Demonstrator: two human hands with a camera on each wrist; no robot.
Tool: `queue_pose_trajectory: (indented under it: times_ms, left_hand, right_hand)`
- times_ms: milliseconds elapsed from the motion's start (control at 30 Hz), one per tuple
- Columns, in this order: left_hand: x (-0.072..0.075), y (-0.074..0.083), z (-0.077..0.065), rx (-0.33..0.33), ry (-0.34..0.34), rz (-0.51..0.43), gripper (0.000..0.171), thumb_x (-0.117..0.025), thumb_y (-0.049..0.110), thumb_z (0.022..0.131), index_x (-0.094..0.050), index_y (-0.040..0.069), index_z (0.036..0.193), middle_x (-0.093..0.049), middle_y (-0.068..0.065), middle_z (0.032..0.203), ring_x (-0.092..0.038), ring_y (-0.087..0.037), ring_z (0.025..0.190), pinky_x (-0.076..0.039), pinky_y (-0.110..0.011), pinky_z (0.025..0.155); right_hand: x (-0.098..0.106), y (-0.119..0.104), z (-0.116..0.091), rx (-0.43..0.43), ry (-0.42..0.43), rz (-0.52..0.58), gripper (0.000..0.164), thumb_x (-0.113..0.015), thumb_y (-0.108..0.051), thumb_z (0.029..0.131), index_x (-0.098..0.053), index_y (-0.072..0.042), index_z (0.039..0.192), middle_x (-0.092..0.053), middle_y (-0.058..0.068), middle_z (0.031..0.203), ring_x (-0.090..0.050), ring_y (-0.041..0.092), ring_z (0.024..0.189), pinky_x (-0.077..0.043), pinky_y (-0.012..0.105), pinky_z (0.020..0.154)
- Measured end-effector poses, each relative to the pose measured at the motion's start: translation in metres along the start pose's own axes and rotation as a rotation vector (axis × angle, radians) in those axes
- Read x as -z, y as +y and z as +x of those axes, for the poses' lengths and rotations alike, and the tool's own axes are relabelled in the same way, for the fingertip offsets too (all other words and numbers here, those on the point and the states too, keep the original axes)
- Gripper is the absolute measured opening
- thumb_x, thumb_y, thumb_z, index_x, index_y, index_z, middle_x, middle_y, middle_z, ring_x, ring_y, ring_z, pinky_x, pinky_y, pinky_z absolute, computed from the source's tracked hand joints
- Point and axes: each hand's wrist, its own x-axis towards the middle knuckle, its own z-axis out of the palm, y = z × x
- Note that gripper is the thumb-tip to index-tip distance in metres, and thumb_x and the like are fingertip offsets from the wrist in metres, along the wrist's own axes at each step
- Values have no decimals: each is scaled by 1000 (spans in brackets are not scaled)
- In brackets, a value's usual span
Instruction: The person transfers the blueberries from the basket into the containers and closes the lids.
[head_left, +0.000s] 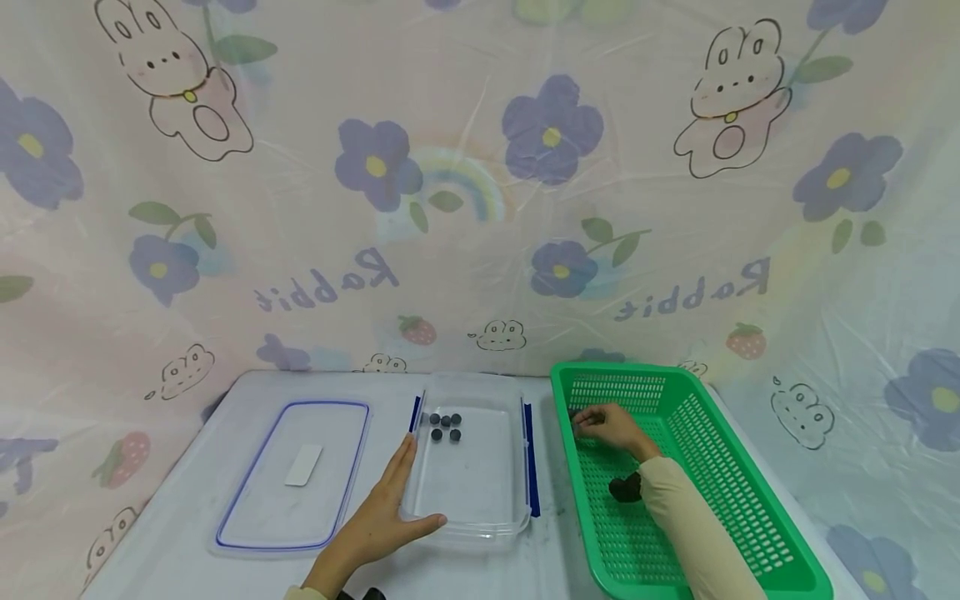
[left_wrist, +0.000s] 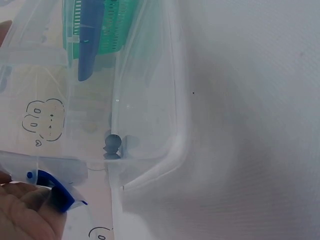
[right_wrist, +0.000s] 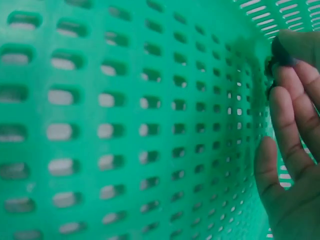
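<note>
A clear plastic container (head_left: 472, 475) with blue side latches holds several blueberries (head_left: 446, 421), grouped toward its back left. My left hand (head_left: 378, 512) lies along the container's left side, fingers straight and thumb spread toward the front rim. In the left wrist view its fingers touch a blue latch (left_wrist: 60, 195). Inside the green basket (head_left: 562, 375), near its back left corner, my right hand (head_left: 611, 427) pinches a dark blueberry (right_wrist: 283, 54) between thumb and fingertips. More dark round shapes show beside those fingertips in the right wrist view, partly hidden by the hand.
Left of the container lies a clear lid (head_left: 258, 508) with a blue seal and a white label (head_left: 303, 465). The basket's walls stand close to the container's right side. A printed rabbit curtain (head_left: 465, 250) hangs behind the white table (head_left: 180, 517).
</note>
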Motion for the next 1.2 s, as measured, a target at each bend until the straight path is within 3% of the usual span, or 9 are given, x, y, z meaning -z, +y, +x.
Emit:
queue_pose_trajectory:
  times_ms: [500,933,1100,1200]
  left_hand:
    - [0,0,1,1,5,16,113,-77,48,79,-5,7,156,-1,-12,161,-10,-37,144,-20,-61,108]
    - [0,0,0,2,0,15,112,-77,48,80,-6,5,156,-1,-13,161,-11,-38,143,-20,-62,108]
    - [0,0,1,5,-8,15,113,-76,48,80,-4,6,156,1,-11,161,-10,-38,143,-20,-62,108]
    - [0,-1,1,2,-2,16,113,-77,48,80,-4,6,156,0,-12,161,-10,-38,143,-20,-62,108]
  right_hand:
    - [9,-10,-1,21,66,36,19,-67,-12,92,-70,3,104,-68,12,97,-63,29,90,-52,47,79]
    - [22,-17,-4,37,70,157,27,-69,-12,91,-66,7,110,-68,18,100,-59,47,100,-46,58,88]
    - [28,-25,-6,69,78,153,29,-70,-14,90,-66,5,112,-68,16,100,-61,41,98,-46,59,88]
    - [30,-32,-7,84,90,133,30,-72,-17,90,-67,3,111,-68,12,99,-63,33,94,-50,53,85]
